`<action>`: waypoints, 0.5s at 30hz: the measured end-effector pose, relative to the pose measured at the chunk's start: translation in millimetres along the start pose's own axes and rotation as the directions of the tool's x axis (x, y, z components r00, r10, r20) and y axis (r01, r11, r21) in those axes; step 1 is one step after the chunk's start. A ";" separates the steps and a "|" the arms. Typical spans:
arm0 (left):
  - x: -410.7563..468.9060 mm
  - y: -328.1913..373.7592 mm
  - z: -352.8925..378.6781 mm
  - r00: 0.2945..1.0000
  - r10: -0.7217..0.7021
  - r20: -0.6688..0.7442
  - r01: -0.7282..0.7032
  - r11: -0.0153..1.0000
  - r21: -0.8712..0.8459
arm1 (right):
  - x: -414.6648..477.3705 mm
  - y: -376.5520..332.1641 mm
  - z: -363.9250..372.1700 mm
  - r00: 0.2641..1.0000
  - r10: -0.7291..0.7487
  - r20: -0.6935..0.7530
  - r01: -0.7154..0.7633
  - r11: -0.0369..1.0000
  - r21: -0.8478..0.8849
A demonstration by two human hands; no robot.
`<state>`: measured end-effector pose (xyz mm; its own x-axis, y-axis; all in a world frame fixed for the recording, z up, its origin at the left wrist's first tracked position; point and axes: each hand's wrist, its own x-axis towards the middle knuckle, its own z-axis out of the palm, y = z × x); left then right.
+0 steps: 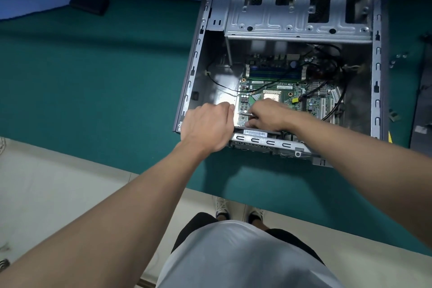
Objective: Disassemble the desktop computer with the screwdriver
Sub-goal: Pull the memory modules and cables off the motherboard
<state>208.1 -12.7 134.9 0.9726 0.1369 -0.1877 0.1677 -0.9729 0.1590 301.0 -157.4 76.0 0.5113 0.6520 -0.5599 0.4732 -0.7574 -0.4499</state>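
Open desk (93,77) left of the case (376,30), up to a black box (88,3) at the far-left corner. Inside: drive cage (297,21) roofs the far end, cables (312,93) crowd the right side.

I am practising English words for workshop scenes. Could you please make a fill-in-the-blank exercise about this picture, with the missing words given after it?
1. The right hand grips a ____ whose metal shaft points toward the left hand.
2. The motherboard inside the open computer case is ____ in colour.
3. A small black object lies at the mat's far edge, on the person's ____ side.
Missing words: screwdriver; green; left.
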 end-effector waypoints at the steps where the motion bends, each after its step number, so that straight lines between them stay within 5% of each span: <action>1: 0.2 0.2 0.3 1.000 0.001 0.000 -0.001 1.000 0.003 | 1.2 -2.5 0.7 1.000 -0.021 -0.006 0.020 0.999 -0.030; 6: 0.5 -1.3 2.8 1.000 -0.003 -0.022 0.003 1.000 0.016 | 7.6 -14.0 1.4 0.994 -0.103 -0.033 0.100 0.992 -0.082; 10: 0.9 -2.2 2.5 1.000 0.018 -0.021 -0.018 1.000 0.015 | 6.4 -14.3 3.0 0.987 0.028 -0.158 -0.039 0.997 -0.062; 13: 1.7 -4.1 3.4 0.999 0.032 -0.012 -0.032 0.999 0.007 | 5.7 -12.8 1.3 0.953 0.220 -0.209 -0.193 0.971 0.138; 15: 1.3 -4.6 2.8 0.999 0.036 0.010 -0.036 0.999 -0.004 | 5.0 -11.9 -5.4 0.902 0.400 -0.164 -0.307 0.859 0.409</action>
<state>208.1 -8.5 131.2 0.9764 0.0995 -0.1917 0.1329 -0.9765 0.1699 301.8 -144.9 82.3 0.7680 0.2906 -0.5707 -0.0440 -0.8651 -0.4997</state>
